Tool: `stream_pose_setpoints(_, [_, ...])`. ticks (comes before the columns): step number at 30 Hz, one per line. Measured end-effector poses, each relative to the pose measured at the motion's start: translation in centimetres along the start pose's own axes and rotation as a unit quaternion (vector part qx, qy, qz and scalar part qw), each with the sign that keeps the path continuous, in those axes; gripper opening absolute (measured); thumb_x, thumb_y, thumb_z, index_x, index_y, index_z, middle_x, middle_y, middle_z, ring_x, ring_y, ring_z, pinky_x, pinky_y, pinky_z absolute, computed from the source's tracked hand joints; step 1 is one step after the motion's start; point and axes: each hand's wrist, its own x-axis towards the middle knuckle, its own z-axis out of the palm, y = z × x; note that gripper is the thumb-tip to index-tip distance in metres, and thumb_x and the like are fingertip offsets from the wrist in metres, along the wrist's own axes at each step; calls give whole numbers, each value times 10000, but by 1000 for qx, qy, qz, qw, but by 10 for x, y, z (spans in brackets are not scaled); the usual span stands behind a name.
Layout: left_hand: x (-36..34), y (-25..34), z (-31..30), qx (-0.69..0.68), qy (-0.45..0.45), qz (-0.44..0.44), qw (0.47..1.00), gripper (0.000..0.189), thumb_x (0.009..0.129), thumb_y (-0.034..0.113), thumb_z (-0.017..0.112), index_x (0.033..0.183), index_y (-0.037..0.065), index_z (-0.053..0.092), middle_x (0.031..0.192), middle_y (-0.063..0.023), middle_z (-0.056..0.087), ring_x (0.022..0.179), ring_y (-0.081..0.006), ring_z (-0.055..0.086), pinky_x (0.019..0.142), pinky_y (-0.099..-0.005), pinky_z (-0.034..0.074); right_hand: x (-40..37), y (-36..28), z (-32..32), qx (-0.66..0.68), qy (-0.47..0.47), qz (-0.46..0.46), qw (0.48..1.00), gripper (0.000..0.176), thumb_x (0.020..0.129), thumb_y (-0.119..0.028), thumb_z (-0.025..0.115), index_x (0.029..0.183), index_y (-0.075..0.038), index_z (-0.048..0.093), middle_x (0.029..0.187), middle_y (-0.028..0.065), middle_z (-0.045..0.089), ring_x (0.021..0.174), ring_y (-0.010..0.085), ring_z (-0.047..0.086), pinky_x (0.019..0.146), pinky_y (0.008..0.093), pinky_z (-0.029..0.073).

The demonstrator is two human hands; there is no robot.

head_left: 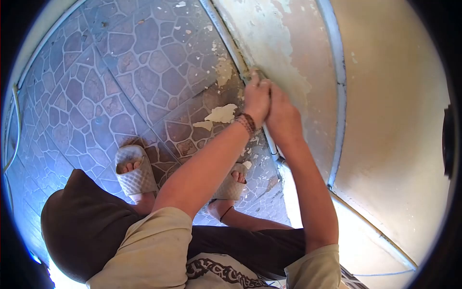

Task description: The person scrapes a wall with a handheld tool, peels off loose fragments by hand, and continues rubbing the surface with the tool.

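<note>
My left hand (pixel 256 99), with a braided bracelet (pixel 246 124) at its wrist, is closed at the foot of the wall (pixel 293 53). Pressed right beside it is my right hand (pixel 283 118), also closed, its fingers mostly hidden. Whatever the two hands grip is covered by the fingers and slightly blurred, so I cannot make it out. Both are over a pale pipe (pixel 225 30) that runs along the wall's base. The paint near them is worn and patchy.
Loose paint flakes (pixel 222 114) lie on the stone-patterned floor (pixel 139 67) beside my sandals (pixel 136 169). A second pipe (pixel 340 91) runs along the wall to the right. A thin cable (pixel 18 120) hangs at the far left.
</note>
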Motion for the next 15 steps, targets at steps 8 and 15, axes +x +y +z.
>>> stream_pose_setpoints(8, [-4, 15, 0, 82, 26, -2, 996, 564, 905, 143, 491, 1418, -43, 348, 933, -164, 577, 875, -184, 541, 776, -304, 465, 3, 12, 15, 44, 5, 7, 999, 377, 909, -130, 466, 1262, -2, 441, 1108, 271, 591, 863, 438, 637, 728, 502, 519])
stream_pose_setpoints(15, [-16, -10, 18, 152, 71, 134, 977, 493, 910, 119, 483, 1361, -65, 407, 884, -118, 612, 772, -140, 545, 704, -272, 470, -12, 12, -9, 16, -3, 20, 1000, 412, 899, -135, 488, 1282, 2, 423, 1111, 265, 594, 896, 444, 628, 760, 498, 516])
